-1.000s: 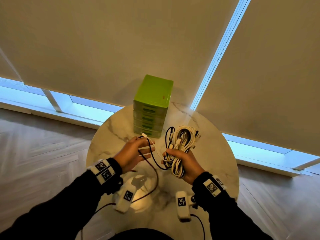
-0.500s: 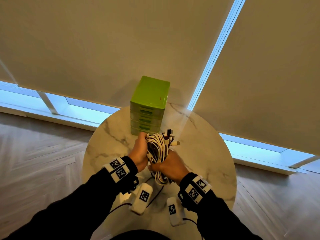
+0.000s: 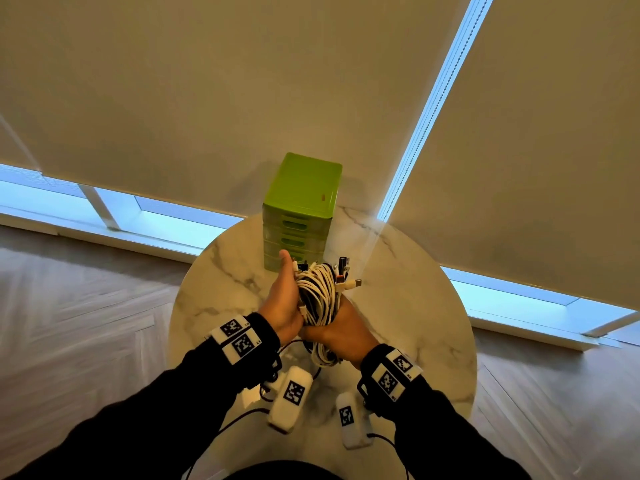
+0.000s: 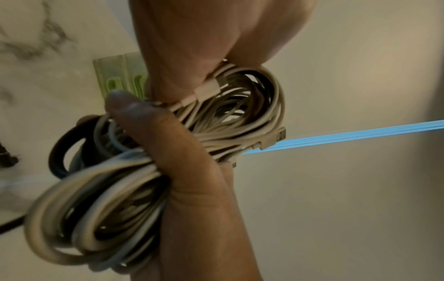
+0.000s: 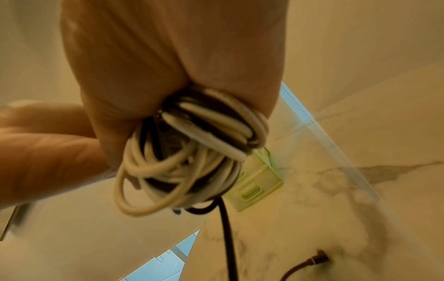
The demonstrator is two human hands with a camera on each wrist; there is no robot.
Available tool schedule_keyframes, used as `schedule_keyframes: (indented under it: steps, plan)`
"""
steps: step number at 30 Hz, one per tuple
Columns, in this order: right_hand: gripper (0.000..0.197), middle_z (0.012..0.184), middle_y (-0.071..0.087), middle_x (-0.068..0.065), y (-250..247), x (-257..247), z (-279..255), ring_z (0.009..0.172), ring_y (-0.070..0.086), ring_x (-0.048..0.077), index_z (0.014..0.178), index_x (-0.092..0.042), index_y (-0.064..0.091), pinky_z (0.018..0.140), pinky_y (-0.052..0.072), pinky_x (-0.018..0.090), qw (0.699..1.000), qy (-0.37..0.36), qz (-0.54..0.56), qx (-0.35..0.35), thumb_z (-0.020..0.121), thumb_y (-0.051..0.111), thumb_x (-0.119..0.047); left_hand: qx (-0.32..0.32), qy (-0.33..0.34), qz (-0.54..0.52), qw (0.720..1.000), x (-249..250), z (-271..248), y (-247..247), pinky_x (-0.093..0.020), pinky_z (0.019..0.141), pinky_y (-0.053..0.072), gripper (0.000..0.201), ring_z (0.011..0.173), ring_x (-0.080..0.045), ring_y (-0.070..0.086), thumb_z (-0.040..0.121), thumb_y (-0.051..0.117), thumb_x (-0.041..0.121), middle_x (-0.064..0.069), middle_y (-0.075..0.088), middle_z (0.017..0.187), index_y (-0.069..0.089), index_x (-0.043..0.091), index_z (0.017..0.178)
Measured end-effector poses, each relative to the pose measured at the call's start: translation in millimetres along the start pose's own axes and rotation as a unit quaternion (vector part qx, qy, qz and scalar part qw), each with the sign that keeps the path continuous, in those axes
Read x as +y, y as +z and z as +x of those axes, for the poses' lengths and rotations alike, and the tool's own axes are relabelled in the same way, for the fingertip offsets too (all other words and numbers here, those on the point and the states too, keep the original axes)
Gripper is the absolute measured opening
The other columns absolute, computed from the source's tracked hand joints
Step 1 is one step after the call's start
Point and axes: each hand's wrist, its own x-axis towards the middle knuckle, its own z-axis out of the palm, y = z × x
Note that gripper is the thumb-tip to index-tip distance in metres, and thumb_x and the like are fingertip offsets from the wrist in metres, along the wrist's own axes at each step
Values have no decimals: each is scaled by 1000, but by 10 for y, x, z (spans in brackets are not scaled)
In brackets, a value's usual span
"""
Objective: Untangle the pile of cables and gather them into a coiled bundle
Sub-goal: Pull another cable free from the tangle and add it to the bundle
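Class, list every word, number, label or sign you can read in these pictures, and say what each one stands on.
No readable words or numbers.
Wrist bands: black-and-white square code markers; tiny characters beside them too small to read.
White wrist camera units: code markers only.
Green drawer box: small red mark on top, too small to read.

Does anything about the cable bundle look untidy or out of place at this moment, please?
Mostly tidy. The right hand grips the cable bundle, the left hand against it, but plug ends splay out at the top and one black cable dangles loose below.

head view looks down from above; both wrist views sit close, sharing the cable bundle (image 3: 317, 299).
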Motion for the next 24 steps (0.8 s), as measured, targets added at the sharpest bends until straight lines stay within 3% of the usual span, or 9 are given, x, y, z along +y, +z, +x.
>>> schedule_keyframes:
  steps: [3, 5, 8, 12, 16, 18, 21, 24]
  plan:
    - [62, 113, 72, -3, -18, -48, -21, 105, 67, 12, 124, -25, 62, 93, 55, 42, 999, 23, 28, 7, 66, 80, -12, -35, -8, 7, 999, -17, -25, 7, -41, 95, 53, 79, 99, -26, 72, 100, 23, 66, -17, 76, 105, 81, 13, 86]
    - [48, 101, 74, 4, -78, -58, -30, 93, 70, 15, 114, -19, 68, 84, 57, 38, 998, 50, 41, -8, 69, 77, -4, -50, -10, 21, 998, -21, 11, -37, -40, 97, 52, 82, 109, -25, 70, 99, 18, 68, -15, 74, 115, 77, 12, 102]
    - [33, 96, 73, 14, -159, -74, -64, 86, 69, 20, 104, -8, 71, 81, 57, 41, 992, 90, 70, -46, 72, 75, -3, -59, 4, 20, 998, 63, 65, -124, -41, 99, 49, 84, 115, -27, 65, 97, 18, 72, -15, 71, 120, 65, 6, 117]
    - [28, 89, 72, 10, -128, -68, -109, 80, 67, 13, 103, -5, 70, 75, 56, 31, 991, 96, 88, -45, 76, 74, 0, -48, 54, 28, 997, 167, 79, -68, -40, 96, 50, 77, 111, -27, 62, 99, 27, 65, -17, 65, 120, 52, 0, 132]
    - [19, 82, 72, 15, -128, -99, -78, 73, 69, 22, 94, -3, 70, 69, 57, 36, 991, 65, 118, 3, 76, 70, 5, -38, 92, 74, 992, 155, 14, -63, -39, 115, 36, 72, 139, -22, 46, 101, 24, 60, -11, 45, 154, 30, 11, 154]
    - [9, 77, 70, 23, -211, -116, -62, 69, 68, 31, 84, 3, 69, 65, 57, 39, 986, 57, 153, 42, 78, 65, 8, -57, 92, 124, 986, 70, -30, -186, -39, 122, 26, 80, 144, -19, 39, 96, 23, 67, -7, 36, 160, 23, 17, 157]
    - [15, 70, 68, 22, -384, -100, -9, 75, 69, 40, 71, -2, 69, 69, 57, 44, 966, 57, 230, 107, 83, 65, 7, -134, 49, 285, 948, -197, -167, -388, -36, 118, 32, 77, 132, -14, 51, 92, 21, 70, -2, 51, 148, 34, 22, 150]
    - [5, 73, 67, 23, -467, -76, 57, 77, 67, 41, 79, 2, 67, 75, 55, 49, 936, 70, 308, 153, 84, 67, 4, -222, -5, 366, 904, -449, -251, -536, -31, 103, 47, 70, 105, -15, 68, 95, 22, 65, 1, 73, 112, 57, 15, 130]
